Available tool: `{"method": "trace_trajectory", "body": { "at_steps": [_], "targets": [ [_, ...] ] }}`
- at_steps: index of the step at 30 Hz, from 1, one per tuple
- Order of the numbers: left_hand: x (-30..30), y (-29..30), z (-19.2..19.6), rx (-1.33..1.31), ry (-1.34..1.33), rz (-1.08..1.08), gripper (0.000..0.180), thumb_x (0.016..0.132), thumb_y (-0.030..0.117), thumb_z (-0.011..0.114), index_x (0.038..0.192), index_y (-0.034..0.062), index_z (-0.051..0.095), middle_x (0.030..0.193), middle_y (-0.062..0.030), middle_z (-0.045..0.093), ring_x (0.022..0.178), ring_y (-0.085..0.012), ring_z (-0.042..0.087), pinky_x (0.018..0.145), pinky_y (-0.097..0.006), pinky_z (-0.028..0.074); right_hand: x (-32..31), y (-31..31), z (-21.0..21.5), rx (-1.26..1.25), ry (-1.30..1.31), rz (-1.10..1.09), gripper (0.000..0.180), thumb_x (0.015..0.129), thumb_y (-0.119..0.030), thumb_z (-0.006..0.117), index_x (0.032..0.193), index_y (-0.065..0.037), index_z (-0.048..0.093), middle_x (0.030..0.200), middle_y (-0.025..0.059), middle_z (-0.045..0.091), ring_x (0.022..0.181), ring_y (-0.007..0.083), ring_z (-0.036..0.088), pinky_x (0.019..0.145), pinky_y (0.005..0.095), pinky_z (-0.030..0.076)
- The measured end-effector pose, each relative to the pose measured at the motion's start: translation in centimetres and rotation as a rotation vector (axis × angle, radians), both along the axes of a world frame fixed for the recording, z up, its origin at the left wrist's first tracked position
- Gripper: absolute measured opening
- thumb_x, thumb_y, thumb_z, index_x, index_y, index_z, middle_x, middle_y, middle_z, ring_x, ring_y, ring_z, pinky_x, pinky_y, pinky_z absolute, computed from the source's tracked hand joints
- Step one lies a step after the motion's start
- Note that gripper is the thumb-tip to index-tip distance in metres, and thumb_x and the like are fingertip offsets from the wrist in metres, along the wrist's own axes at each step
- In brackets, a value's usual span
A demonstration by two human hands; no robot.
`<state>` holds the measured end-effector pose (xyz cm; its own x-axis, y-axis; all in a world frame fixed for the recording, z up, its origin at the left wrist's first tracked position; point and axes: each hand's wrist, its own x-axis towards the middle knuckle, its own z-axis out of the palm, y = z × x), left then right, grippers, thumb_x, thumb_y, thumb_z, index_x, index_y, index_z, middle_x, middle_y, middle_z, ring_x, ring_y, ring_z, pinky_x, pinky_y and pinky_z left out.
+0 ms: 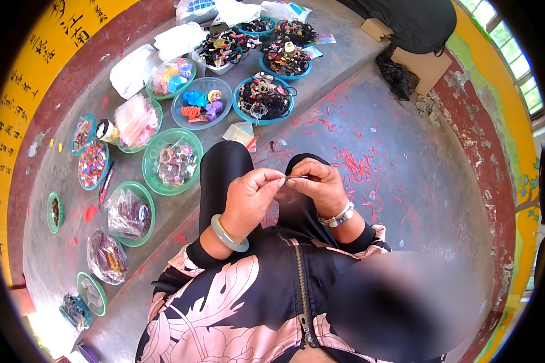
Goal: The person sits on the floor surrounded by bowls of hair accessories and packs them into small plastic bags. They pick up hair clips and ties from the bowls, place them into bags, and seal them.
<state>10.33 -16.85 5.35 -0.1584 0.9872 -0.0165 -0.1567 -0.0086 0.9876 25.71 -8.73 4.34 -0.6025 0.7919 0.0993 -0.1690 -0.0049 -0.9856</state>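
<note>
**Two hands pinched a small thin piece above the knees**

From the head camera, the person sat on a grey concrete floor (pixel 406 157) with knees drawn up in black trousers (pixel 224 169). Both hands met just above the lap. The left hand (pixel 251 196) had its fingers curled narrow, thumb and forefinger pinched on one end of a thin, pale piece (pixel 290 178). The right hand (pixel 321 184) closed on the other end of the same piece, fingertips almost touching those of the left. The piece was too small to tell what it was. A pale green bangle (pixel 227 235) sat on the left wrist, and a white beaded bracelet (pixel 338 216) on the right.

To the person's left, along a raised concrete step, stood a row of shallow bowls. A green bowl (pixel 171 160) nearest the left knee held clear, glittery trinkets. Beside it, another green bowl (pixel 132 213) held a plastic bag of dark beads. Farther off, a clear bowl (pixel 201 103) held blue, orange and purple hair clips, and a blue bowl (pixel 264 98) was heaped with dark hair ties. A folded paper packet (pixel 241 133) lay just beyond the knees. Red scraps (pixel 354 164) were scattered over the floor to the right of the legs.
</note>
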Motion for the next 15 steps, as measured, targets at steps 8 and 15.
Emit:
{"method": "trace_trajectory", "body": {
  "at_steps": [8,15],
  "targets": [
    [-0.6,-0.1,1.0,0.003,-0.165,-0.068,0.013,0.086,0.006,0.053,0.093,-0.0037,0.059,0.087,-0.0088,0.063,0.078,-0.0129,0.062,0.069,-0.025,0.053,0.6,-0.1,0.6,-0.083,0.040,-0.039,0.004,0.073,0.001,0.065,0.077,0.001,0.066,0.075,0.0061,0.059,0.069,0.0128,0.054,0.062,0.0244,0.043],
    [-1.1,-0.3,1.2,0.001,-0.112,-0.089,0.017,0.088,0.009,0.051,0.096,-0.0040,0.057,0.090,-0.0107,0.063,0.082,-0.0157,0.062,0.070,-0.027,0.053,0.8,-0.2,1.1,0.058,0.000,-0.048,0.005,0.075,-0.001,0.064,0.078,0.002,0.065,0.075,0.0060,0.059,0.069,0.0122,0.053,0.061,0.0235,0.041]
  ]
}}
